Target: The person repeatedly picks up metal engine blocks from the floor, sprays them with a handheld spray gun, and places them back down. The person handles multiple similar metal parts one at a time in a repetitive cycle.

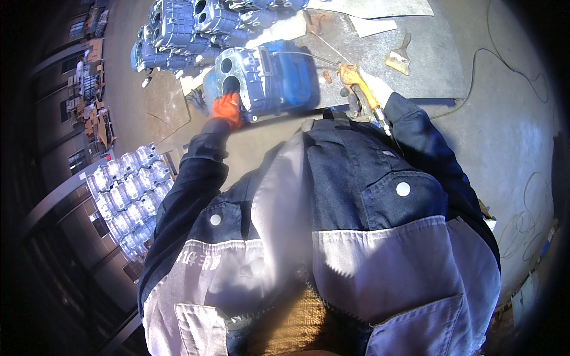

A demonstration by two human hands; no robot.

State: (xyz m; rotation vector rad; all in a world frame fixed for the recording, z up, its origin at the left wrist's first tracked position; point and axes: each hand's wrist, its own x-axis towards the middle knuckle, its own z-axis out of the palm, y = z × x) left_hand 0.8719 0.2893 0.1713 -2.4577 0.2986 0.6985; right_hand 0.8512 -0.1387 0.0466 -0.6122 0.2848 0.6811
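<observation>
A grey metal housing casting (261, 74) with round bores in its end face lies on the worktable, against a blue block-shaped thing (295, 77). My left hand (228, 111), in an orange-red glove, grips the near left edge of the casting below a bore; its fingertips are partly hidden. To the right, my right hand (377, 88) is closed around a yellow-orange air blow gun (363, 86). A long thin nozzle tube runs from the gun leftward to the casting's top. The gun's metal fitting points back toward me. Some right-hand fingers are hard to make out.
More grey castings (178, 26) are crowded at the back left of the worktable (433, 77). A paintbrush (399, 58) and a white sheet (373, 26) lie at the back right. A dark hose (472, 77) trails over the floor. Stacked silvery castings (127, 190) stand far left.
</observation>
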